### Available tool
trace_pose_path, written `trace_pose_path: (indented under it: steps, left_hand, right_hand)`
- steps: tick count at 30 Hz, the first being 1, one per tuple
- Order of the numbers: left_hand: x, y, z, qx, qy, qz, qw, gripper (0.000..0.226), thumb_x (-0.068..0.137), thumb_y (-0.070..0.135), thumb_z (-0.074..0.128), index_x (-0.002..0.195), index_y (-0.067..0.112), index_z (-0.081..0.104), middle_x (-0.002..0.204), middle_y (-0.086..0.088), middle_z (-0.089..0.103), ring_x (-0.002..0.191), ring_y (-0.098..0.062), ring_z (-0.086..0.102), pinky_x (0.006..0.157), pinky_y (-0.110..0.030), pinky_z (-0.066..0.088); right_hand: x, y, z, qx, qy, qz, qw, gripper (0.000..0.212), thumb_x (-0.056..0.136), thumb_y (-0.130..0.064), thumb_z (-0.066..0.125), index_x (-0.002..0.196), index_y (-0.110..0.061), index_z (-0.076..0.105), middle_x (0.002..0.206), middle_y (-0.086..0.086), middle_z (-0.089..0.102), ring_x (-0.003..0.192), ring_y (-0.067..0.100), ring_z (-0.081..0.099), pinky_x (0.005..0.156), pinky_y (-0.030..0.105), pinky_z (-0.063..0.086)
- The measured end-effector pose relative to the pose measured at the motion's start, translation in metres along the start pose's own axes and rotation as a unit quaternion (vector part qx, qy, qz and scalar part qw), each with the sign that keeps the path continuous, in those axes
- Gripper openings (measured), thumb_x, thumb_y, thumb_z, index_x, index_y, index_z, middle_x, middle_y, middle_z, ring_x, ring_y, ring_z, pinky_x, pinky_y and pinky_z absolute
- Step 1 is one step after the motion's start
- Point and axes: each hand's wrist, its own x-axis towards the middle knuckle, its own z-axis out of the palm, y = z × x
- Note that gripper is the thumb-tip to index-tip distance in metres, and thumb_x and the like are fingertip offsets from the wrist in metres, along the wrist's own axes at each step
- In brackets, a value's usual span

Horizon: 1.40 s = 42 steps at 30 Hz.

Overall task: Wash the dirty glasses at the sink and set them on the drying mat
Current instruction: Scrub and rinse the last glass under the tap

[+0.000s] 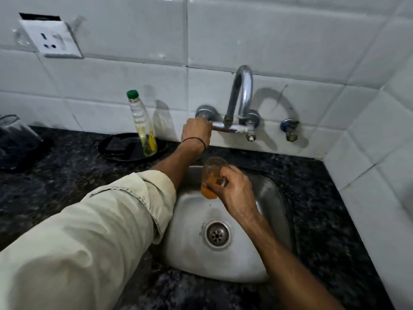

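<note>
Your rolled-up sleeve (89, 231) fills the lower left and crosses the sink's (245, 260) left rim. Beyond it, your left hand (196, 130) reaches to the tiled wall, fingers curled over the left end of the tap (242, 92); the knob under them is hidden. Your right hand (233, 189) holds the glass (213, 173) over the back of the sink, fingers wrapped round its lower half, mouth tilted away from you. Orange residue sits at its bottom. The drain (217, 234) lies below. Left of the tap, a green-capped bottle (143, 124) stands on a dark tray (116, 151) on the counter (55, 180).
</note>
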Motion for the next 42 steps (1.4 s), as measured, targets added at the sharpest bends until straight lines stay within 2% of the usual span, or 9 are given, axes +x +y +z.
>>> trace_pose_path:
  steps: [4, 9, 16, 19, 23, 26, 30, 36, 42]
  left_hand:
    - [0.000, -0.001, 0.007, 0.002, 0.016, -0.023, 1.000, 0.037, 0.105, 0.017, 0.036, 0.123, -0.008, 0.057, 0.125, -0.027, 0.058, 0.118, -0.044, 0.052, 0.095, -0.047, 0.042]
    - [0.013, -0.030, 0.015, -0.292, 0.004, -0.135, 0.947, 0.047, 0.099, 0.037, 0.048, 0.095, -0.006, 0.066, 0.105, -0.030, 0.067, 0.101, -0.043, 0.063, 0.089, -0.045, 0.050]
    - [-0.087, -0.056, 0.067, -0.490, -0.286, 0.027, 0.823, 0.079, 0.081, 0.080, 0.043, 0.131, 0.022, 0.061, 0.128, -0.002, 0.067, 0.119, -0.019, 0.063, 0.100, -0.040, 0.051]
    - [-0.103, -0.070, 0.085, -0.530, -0.319, 0.038, 0.785, 0.085, 0.068, 0.068, 0.074, 0.130, 0.012, 0.059, 0.124, -0.009, 0.068, 0.116, -0.025, 0.064, 0.098, -0.039, 0.053]
    - [-0.114, -0.056, 0.096, -0.478, -0.250, 0.073, 0.839, 0.051, 0.075, 0.018, 0.082, 0.121, 0.017, 0.060, 0.110, -0.001, 0.072, 0.102, -0.013, 0.068, 0.087, -0.032, 0.056]
    - [-0.130, -0.029, 0.102, -0.415, -0.071, 0.057, 0.905, 0.028, 0.086, 0.036, 0.064, 0.111, 0.024, 0.059, 0.094, 0.009, 0.069, 0.086, -0.002, 0.067, 0.072, -0.024, 0.056]
    - [-0.136, -0.021, 0.113, -0.285, 0.024, 0.000, 0.958, 0.036, 0.080, 0.048, 0.057, 0.107, 0.024, 0.059, 0.087, 0.006, 0.070, 0.079, -0.011, 0.066, 0.064, -0.028, 0.054]
    - [-0.116, -0.051, 0.092, -0.602, -0.335, 0.032, 0.724, 0.048, 0.071, 0.003, 0.073, 0.118, 0.003, 0.061, 0.105, -0.015, 0.069, 0.100, -0.030, 0.067, 0.087, -0.039, 0.056]
    - [-0.119, -0.014, 0.105, -0.269, -0.036, 0.005, 0.963, 0.019, 0.090, 0.024, 0.064, 0.108, 0.025, 0.058, 0.089, 0.007, 0.065, 0.083, -0.012, 0.062, 0.071, -0.028, 0.049]
  right_hand:
    - [-0.001, 0.009, -0.011, 0.009, -0.006, 0.001, 1.000, 0.029, 0.075, -0.040, 0.081, 0.076, -0.019, 0.061, 0.092, -0.006, 0.058, 0.075, 0.002, 0.053, 0.063, 0.019, 0.041]
    - [0.001, 0.018, -0.012, 0.020, 0.002, 0.000, 1.000, 0.036, 0.070, -0.040, 0.083, 0.069, -0.019, 0.054, 0.087, -0.008, 0.056, 0.075, 0.006, 0.055, 0.069, 0.031, 0.051]
    - [0.011, 0.024, -0.031, 0.142, -0.079, 0.050, 0.985, 0.025, 0.078, -0.041, 0.081, 0.096, -0.027, 0.072, 0.094, -0.009, 0.069, 0.087, 0.006, 0.064, 0.078, 0.027, 0.052]
    - [0.011, 0.030, -0.040, 0.189, -0.167, 0.036, 0.967, 0.018, 0.087, -0.046, 0.068, 0.100, -0.032, 0.068, 0.099, -0.011, 0.068, 0.095, 0.004, 0.063, 0.083, 0.029, 0.051]
    - [0.006, 0.026, -0.022, -0.061, -0.077, -0.010, 0.995, 0.035, 0.103, -0.046, 0.042, 0.106, -0.019, 0.064, 0.130, 0.000, 0.042, 0.120, 0.014, 0.036, 0.103, 0.032, 0.034]
    - [-0.001, 0.007, -0.001, -0.171, 0.078, -0.008, 0.982, 0.034, 0.103, -0.042, 0.042, 0.084, -0.021, 0.061, 0.089, -0.004, 0.054, 0.087, 0.014, 0.050, 0.088, 0.034, 0.040]
    - [0.016, 0.003, 0.000, -0.096, 0.008, 0.111, 0.989, 0.041, 0.098, -0.043, 0.053, 0.065, -0.019, 0.059, 0.058, -0.005, 0.054, 0.057, 0.014, 0.053, 0.056, 0.028, 0.038]
    - [0.026, 0.016, -0.025, 0.016, -0.230, 0.015, 0.973, 0.034, 0.091, -0.036, 0.063, 0.065, -0.016, 0.068, 0.061, 0.001, 0.063, 0.056, 0.007, 0.057, 0.059, 0.026, 0.048]
    - [0.022, 0.002, 0.001, -0.132, -0.044, 0.136, 0.981, 0.044, 0.100, -0.043, 0.045, 0.073, -0.015, 0.066, 0.060, -0.002, 0.056, 0.057, 0.013, 0.056, 0.061, 0.030, 0.047]
